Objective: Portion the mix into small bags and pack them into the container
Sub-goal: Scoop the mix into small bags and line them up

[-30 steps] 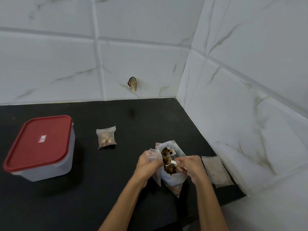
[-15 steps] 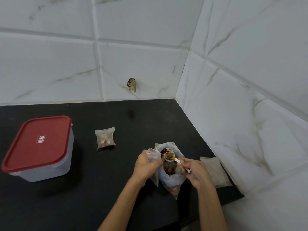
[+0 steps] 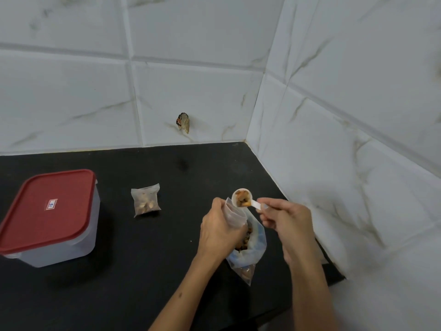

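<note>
Right hand [image 3: 284,217] pinches the handle of a white scoop [image 3: 242,198] heaped with mix, poised just above the small bag [image 3: 235,213] whose mouth the left hand [image 3: 218,231] grips open; the big mix bag [image 3: 250,249] lies under both hands on the black table [image 3: 143,259]. Risk: narrow, floppy mouth, so a tilt off-centre likely spills pieces. One filled bag [image 3: 146,199] lies apart, and the container [image 3: 49,217] is lidded, so packing waits.
</note>
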Motion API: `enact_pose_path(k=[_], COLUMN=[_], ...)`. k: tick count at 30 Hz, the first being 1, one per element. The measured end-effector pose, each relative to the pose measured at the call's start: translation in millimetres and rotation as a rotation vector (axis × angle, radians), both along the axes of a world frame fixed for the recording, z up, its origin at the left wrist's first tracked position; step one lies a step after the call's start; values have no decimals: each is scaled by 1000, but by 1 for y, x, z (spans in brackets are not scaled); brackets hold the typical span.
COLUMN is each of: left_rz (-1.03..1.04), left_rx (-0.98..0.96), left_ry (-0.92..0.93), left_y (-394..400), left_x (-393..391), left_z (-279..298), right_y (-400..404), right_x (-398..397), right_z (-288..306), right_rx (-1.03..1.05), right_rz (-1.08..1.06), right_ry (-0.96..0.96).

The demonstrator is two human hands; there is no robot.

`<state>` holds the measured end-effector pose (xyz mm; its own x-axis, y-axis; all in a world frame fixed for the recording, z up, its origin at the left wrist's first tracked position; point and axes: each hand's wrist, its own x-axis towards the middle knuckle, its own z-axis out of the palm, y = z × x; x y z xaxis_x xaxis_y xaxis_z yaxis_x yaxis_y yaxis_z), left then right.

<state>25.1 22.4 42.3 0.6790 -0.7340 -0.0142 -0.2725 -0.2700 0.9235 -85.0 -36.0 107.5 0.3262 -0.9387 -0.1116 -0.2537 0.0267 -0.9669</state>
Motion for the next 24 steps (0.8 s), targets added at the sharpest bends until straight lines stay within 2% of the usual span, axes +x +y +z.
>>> enact_pose_path(k=[4,7,11,15,19,24], left_rz=[11,12,19,10,4,-11], left_rx=[-52,-87,-123,-147,-175,-173], left_ry=[46,74,103,116,128,146], left_y=[-3,-3,-2,-2,-2,-2], left_x=[-1,0,1,3,4,4], left_z=[2,2,2,1,2,2], right_y=[15,17,20,20,20,20], right_x=[3,5,6,6,4,8], right_z=[0,8,17,16,13,10], right_rx=[-402,-451,-516,-464,-539,-493], right_rz=[146,175,140,191,173,127], right_ry=[360,488,507,544,459,446])
